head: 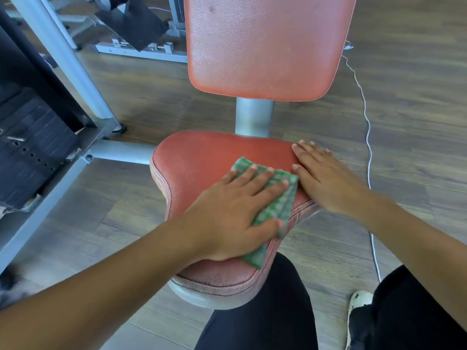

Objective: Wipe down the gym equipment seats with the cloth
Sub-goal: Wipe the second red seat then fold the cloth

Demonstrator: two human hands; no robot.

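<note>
Left hand [227,215] presses the green checked cloth [283,198] flat, right hand [326,180] flat-palmed, steadying the seat pad [202,157] (best: overlapping strokes to edges).

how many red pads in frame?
2. The seat pad lies mid-frame under the cloth, the left hand and the right hand. The backrest pad stands above it. The machines at upper left are cut off, so more may be hidden.

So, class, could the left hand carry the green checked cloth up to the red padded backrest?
Probably yes: nothing stands between the left hand, pressing the green checked cloth, and the red padded backrest.
</note>
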